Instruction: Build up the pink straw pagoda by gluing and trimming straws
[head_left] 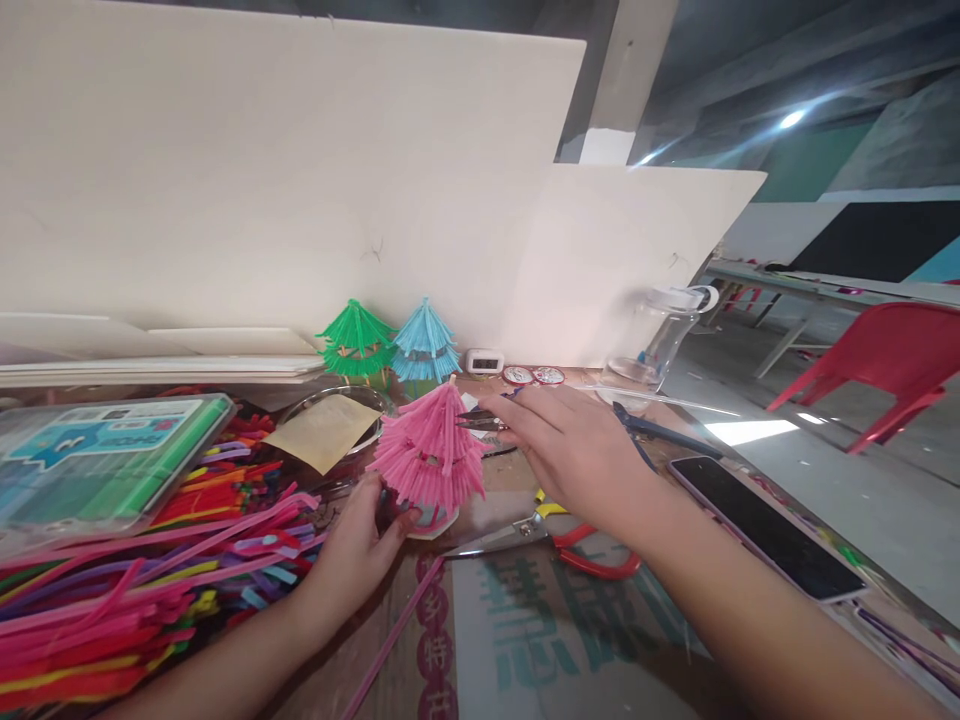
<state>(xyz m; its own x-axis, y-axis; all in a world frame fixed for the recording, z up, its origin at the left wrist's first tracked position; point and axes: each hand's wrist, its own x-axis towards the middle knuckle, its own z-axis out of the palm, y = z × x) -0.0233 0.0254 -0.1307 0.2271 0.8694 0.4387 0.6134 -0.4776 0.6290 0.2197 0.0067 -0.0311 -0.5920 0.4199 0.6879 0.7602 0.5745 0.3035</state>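
A pink two-tiered pavilion of fuzzy stems (431,450) stands upright on a pale flat base (433,524) near the middle of the table. My left hand (367,535) grips the base at its left front edge, thumb in front. My right hand (555,430) is closed around a small dark-bladed cutting tool (477,420); its handles are mostly hidden under my fingers. The tool's tips are at the right side of the pink roof, just below its peak. Below my right hand lie scissors with red and yellow handles (540,525).
Behind stand a green pavilion (355,340), a blue one (425,345) and a small clock (484,361). Colourful stems (90,630) and a plastic case (112,460) fill the left. At right are a phone (765,525), dark-blue-handled tool (667,432) and clear jug (652,345).
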